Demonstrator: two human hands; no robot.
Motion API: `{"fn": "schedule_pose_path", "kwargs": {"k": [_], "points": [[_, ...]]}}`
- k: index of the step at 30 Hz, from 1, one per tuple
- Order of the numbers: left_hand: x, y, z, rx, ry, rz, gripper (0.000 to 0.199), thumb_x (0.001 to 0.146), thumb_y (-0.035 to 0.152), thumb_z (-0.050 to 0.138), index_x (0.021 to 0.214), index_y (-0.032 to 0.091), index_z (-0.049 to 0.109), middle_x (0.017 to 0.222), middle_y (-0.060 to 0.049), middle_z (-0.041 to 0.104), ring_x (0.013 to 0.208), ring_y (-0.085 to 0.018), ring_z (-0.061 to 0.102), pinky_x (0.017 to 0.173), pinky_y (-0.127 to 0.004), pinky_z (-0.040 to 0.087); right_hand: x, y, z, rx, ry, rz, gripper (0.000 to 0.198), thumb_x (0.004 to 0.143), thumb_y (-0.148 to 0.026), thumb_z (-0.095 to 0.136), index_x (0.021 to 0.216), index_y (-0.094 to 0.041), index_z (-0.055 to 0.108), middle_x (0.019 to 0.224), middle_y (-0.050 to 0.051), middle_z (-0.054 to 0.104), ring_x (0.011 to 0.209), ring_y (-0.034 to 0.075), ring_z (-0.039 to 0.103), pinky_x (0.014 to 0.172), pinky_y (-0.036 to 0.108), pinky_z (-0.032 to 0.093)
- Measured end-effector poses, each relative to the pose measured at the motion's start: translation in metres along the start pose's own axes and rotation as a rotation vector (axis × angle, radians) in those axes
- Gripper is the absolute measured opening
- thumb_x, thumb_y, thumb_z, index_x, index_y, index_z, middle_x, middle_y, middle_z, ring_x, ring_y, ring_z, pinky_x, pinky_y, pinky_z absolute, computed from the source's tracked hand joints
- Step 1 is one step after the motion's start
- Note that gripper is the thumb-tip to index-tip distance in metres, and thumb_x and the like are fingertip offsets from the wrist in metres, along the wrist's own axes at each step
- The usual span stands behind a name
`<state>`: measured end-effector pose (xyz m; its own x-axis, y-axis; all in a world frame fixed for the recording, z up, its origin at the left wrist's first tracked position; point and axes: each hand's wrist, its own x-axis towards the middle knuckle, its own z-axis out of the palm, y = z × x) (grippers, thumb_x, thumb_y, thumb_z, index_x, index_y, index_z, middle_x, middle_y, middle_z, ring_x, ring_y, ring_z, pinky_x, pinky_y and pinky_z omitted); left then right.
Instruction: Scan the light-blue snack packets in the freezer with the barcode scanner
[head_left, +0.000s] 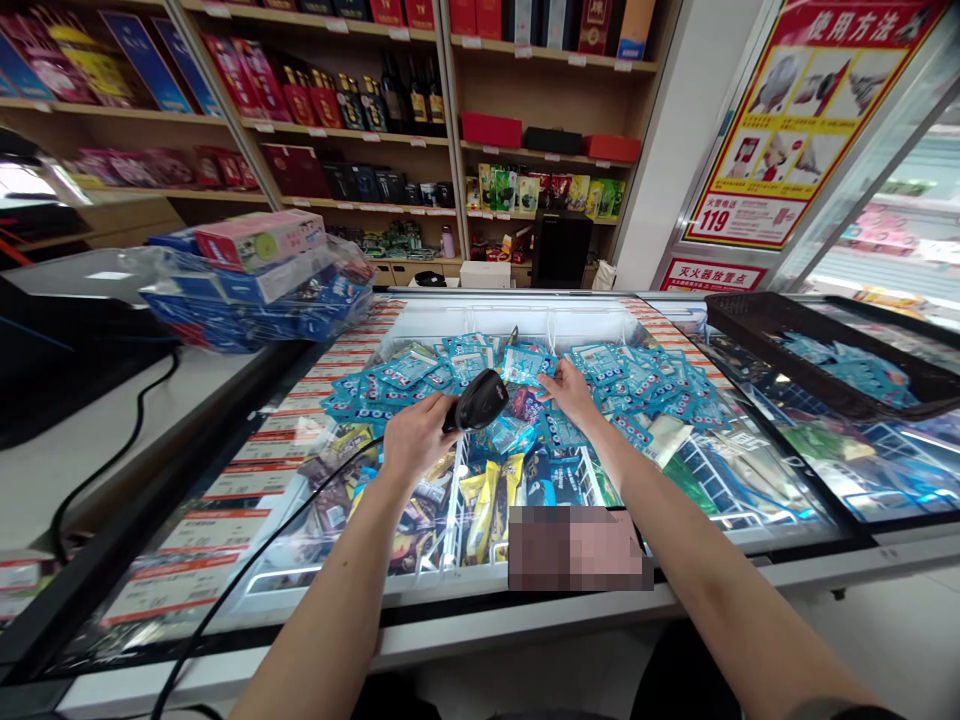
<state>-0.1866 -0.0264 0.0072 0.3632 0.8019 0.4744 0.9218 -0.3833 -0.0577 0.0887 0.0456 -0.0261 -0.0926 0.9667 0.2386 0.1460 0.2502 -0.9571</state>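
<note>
Over the glass-topped chest freezer [555, 318], my left hand [418, 432] is closed around the handle of a black barcode scanner [481, 400]. Its cable [281, 520] runs down past my left forearm. My right hand [568, 393] pinches a blue packet [527, 364] by its right end, just beyond the scanner's head. Many similar blue packets lie spread on the glass, in a left pile [409, 370] and a right pile [637, 380]. Under the glass, yellow ice cream packs [480, 500] and other frozen goods fill white wire baskets.
A dark basket [750, 350] with more blue packets stands at the right. Boxes in a clear plastic bag [262, 285] sit on the left counter. A phone-like slab [577, 548], pixelated, lies near the front edge. Stocked shelves [420, 140] line the back wall.
</note>
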Motion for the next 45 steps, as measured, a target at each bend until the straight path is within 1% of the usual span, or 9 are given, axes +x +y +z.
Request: {"fn": "schedule_pose_path", "kwargs": {"k": [4,15,20,25,28,32,38,41,45], "points": [[0.000,0.001,-0.001,0.007,-0.012,-0.011,0.035,0.082,0.041,0.049,0.111,0.022,0.056,0.100,-0.006,0.065,0.087,-0.023,0.062,0.060,-0.030,0.040,0.000,-0.001,0.000,-0.040,-0.011,0.022,0.042,0.076,-0.063,0.055,0.086,-0.026,0.038,0.085,0.002,0.059,0.084,0.026,0.069,0.067,0.043,0.059],[0.001,0.001,0.000,0.013,-0.026,0.022,0.036,0.081,0.041,0.053,0.112,0.023,0.056,0.099,-0.006,0.065,0.085,-0.022,0.062,0.059,-0.030,0.040,-0.002,-0.005,0.001,-0.083,-0.002,0.015,0.043,0.077,-0.064,0.053,0.092,-0.026,0.041,0.088,0.005,0.060,0.087,0.028,0.067,0.066,0.044,0.057],[0.001,0.002,-0.002,-0.004,-0.024,0.033,0.035,0.081,0.039,0.052,0.111,0.022,0.056,0.097,-0.006,0.065,0.084,-0.022,0.063,0.060,-0.029,0.041,-0.003,-0.008,0.001,-0.043,-0.003,0.011,0.041,0.076,-0.062,0.055,0.088,-0.027,0.037,0.081,0.002,0.057,0.084,0.026,0.068,0.065,0.043,0.058],[0.001,0.003,-0.002,0.007,-0.029,0.034,0.034,0.080,0.038,0.052,0.111,0.022,0.056,0.097,-0.007,0.065,0.083,-0.022,0.063,0.060,-0.029,0.041,-0.002,-0.005,0.001,-0.044,0.023,0.018,0.041,0.076,-0.061,0.055,0.086,-0.026,0.036,0.083,0.001,0.057,0.085,0.026,0.068,0.067,0.043,0.058],[0.000,0.003,-0.002,0.011,-0.014,0.034,0.035,0.081,0.039,0.052,0.111,0.022,0.056,0.097,-0.007,0.065,0.084,-0.022,0.063,0.060,-0.029,0.041,-0.002,-0.004,0.001,0.031,0.053,-0.015,0.040,0.075,-0.057,0.058,0.083,-0.026,0.034,0.081,0.000,0.055,0.081,0.025,0.069,0.064,0.041,0.058],[0.000,0.002,-0.001,0.010,-0.001,0.042,0.036,0.082,0.040,0.051,0.112,0.022,0.056,0.098,-0.006,0.065,0.083,-0.022,0.063,0.061,-0.030,0.041,-0.003,-0.003,0.001,0.039,0.098,-0.050,0.037,0.075,-0.054,0.058,0.082,-0.025,0.036,0.080,-0.001,0.054,0.078,0.025,0.069,0.061,0.040,0.057],[-0.001,0.003,-0.002,0.015,0.017,0.055,0.034,0.082,0.040,0.052,0.110,0.023,0.056,0.095,-0.004,0.065,0.081,-0.021,0.062,0.058,-0.030,0.039,-0.003,-0.004,0.003,0.101,0.069,-0.053,0.037,0.075,-0.053,0.060,0.084,-0.025,0.037,0.084,0.000,0.056,0.080,0.024,0.069,0.062,0.039,0.058],[-0.001,0.003,-0.003,0.014,0.017,0.060,0.033,0.082,0.040,0.053,0.109,0.022,0.056,0.093,-0.003,0.065,0.079,-0.021,0.062,0.058,-0.030,0.039,-0.004,-0.008,0.003,0.075,0.066,-0.036,0.038,0.075,-0.054,0.059,0.085,-0.025,0.036,0.088,0.001,0.057,0.082,0.024,0.068,0.062,0.038,0.057],[-0.002,0.003,-0.004,0.005,0.006,0.058,0.032,0.081,0.040,0.054,0.107,0.022,0.056,0.094,-0.004,0.064,0.080,-0.020,0.062,0.059,-0.029,0.039,-0.007,-0.013,0.003,0.002,0.071,0.010,0.038,0.077,-0.055,0.057,0.084,-0.025,0.034,0.087,0.002,0.058,0.080,0.024,0.068,0.060,0.036,0.056]]}}
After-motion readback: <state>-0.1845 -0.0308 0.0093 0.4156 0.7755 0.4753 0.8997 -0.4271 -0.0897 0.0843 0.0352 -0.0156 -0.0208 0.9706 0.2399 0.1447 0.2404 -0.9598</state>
